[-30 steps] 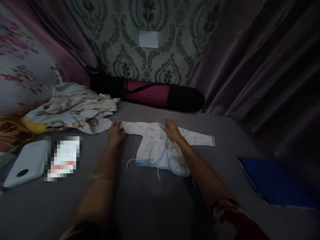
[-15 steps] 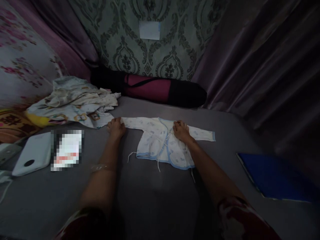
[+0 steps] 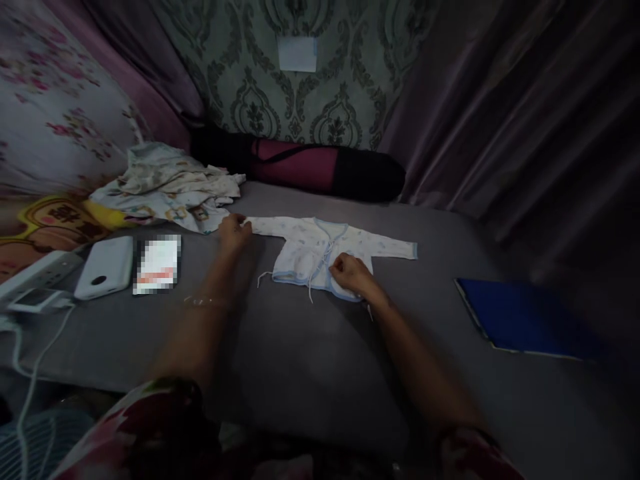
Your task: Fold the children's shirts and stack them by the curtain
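Note:
A small white baby shirt [image 3: 305,250] with blue edging and a faint print lies spread on the grey surface, both sleeves stretched out sideways. White tie strings run down its front and hang past the hem. My left hand [image 3: 235,233] is closed on the cuff of the left-hand sleeve. Over the lower front of the shirt, right of the strings, is my right hand [image 3: 353,272], its fingertips pinched together; what they hold, if anything, is hidden.
Crumpled clothes [image 3: 175,183] lie at the back left. A black and pink long bag [image 3: 300,165] rests along the wall. Left are a power bank [image 3: 107,263], a blurred-out phone-like item [image 3: 157,263] and a power strip [image 3: 43,273] with cables. A blue folder [image 3: 525,317] lies right.
My right hand has moved down from the shirt's upper chest to its lower front, and its fingers are now pinched. My left hand stays at the sleeve end. The view has shifted slightly.

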{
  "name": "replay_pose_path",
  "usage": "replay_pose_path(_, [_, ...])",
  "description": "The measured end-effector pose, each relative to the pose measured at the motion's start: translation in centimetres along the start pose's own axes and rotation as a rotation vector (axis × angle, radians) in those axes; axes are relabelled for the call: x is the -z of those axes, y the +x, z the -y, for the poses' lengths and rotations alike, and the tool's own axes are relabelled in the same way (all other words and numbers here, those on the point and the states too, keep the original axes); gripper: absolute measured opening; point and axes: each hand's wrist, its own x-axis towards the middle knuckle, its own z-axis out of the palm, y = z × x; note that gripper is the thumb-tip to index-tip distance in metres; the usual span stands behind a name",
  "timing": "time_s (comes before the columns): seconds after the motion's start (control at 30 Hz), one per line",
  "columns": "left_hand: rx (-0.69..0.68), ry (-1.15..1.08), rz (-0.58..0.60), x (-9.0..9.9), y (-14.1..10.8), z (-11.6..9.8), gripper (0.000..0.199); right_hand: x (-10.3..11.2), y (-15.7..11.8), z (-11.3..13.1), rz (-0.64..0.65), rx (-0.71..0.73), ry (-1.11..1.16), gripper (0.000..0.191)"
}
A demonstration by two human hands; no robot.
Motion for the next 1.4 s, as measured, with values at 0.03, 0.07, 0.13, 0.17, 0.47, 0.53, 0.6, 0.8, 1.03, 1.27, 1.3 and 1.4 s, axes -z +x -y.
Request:
replay_pose_path(0.03, [-0.028,-0.062,0.021,0.3,-1.0,-1.4,0.031,-0.2,-0.4,0.4,0.012,-0.003,-0.014,0.020])
replay_pose_path(0.07, [-0.086,-0.138,0.090,0.4,-2.3,-3.0,0.028,-0.5,-0.7,0.8,0.020,-0.008,-0.029,0.023])
replay_pose_path(0.13, [-0.258,-0.274,0.326,0.3,-5.1,-6.2,0.025,-0.9,-1.3,1.6,0.015,-0.021,-0.064,0.029])
replay_pose_path(0.17, [-0.321,-0.299,0.462,0.1,-6.6,-7.7,0.023,-1.1,-1.6,1.9,0.004,-0.027,-0.085,0.030])
replay_pose_path(0.47, [-0.527,0.115,0.450,-2.1,-14.3,-10.3,0.020,-2.2,-3.1,2.6,-0.116,0.033,-0.234,0.026])
replay_pose_path(0.53, [-0.519,0.137,0.424,-2.2,-14.6,-10.1,0.021,-2.0,-2.8,2.1,-0.118,0.027,-0.211,0.026])
replay_pose_path(0.6, [-0.503,0.129,0.419,-2.3,-14.6,-10.0,0.020,-1.8,-2.1,1.4,-0.099,-0.005,-0.142,0.025])
replay_pose_path(0.8, [-0.477,0.141,0.390,-2.6,-14.7,-9.8,0.018,-1.2,0.9,-0.9,-0.086,-0.158,0.290,0.020])
replay_pose_path(1.03, [-0.445,0.169,0.401,-2.2,-15.1,-9.9,0.025,-1.2,2.0,-1.1,-0.106,-0.229,0.595,0.022])
replay_pose_path(1.27, [-0.470,0.001,0.255,-2.6,-15.2,-10.8,0.024,-0.7,2.0,-0.8,-0.125,-0.202,0.675,0.023])
replay_pose_path(1.3, [-0.466,-0.027,0.254,-2.7,-15.3,-11.0,0.024,-0.7,2.0,-0.8,-0.144,-0.185,0.679,0.024])
replay_pose_path(1.4, [-0.475,-0.015,0.358,-3.0,-15.5,-11.3,0.026,-0.9,2.1,-0.7,-0.159,-0.152,0.607,0.026])
